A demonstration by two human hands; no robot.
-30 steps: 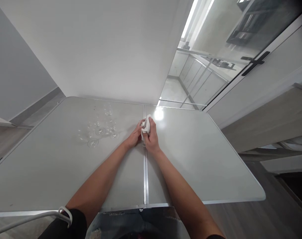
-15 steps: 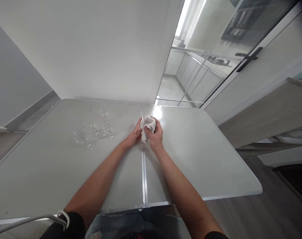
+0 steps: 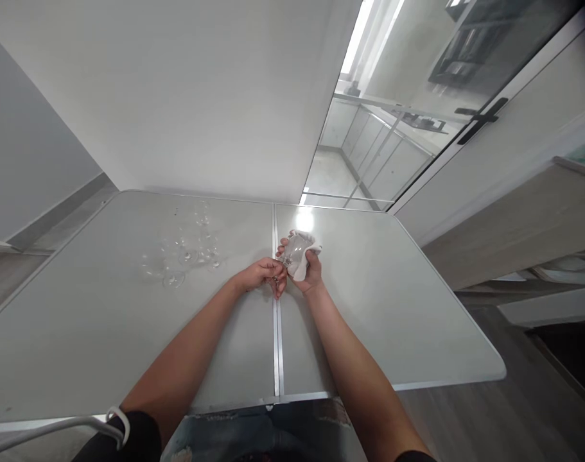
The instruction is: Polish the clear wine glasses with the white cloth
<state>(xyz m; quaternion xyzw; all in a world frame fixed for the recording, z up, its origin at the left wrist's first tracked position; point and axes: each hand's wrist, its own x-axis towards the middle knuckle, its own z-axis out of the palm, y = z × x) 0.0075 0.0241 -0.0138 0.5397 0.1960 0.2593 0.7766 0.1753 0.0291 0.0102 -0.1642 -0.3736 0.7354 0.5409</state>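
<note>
Above the table's middle seam, a clear stemmed glass [image 3: 296,247] lies tilted, its bowl up to the right and its foot down to the left. My left hand [image 3: 267,274] pinches the glass by its stem and foot. Around the bowl, my right hand [image 3: 312,269] holds a white cloth [image 3: 302,269] that cups the glass from below and the right. Some of the right fingers show on the bowl's far side. To the left, several clear stemmed glasses [image 3: 187,255] are on the table, their outlines faint.
The pale folding table [image 3: 393,321] has a metal-edged seam down its middle. A white wall [image 3: 200,96] rises behind it. At the right are a glass door [image 3: 369,141] with a black handle [image 3: 482,120] and a wooden shelf [image 3: 514,218]. A grey cable [image 3: 65,423] runs by my left arm.
The glass has gone from nearly upright to tilted, bowl to the right. My left hand has shifted from beside the bowl down to the stem and foot. The cloth now wraps the bowl's outside.
</note>
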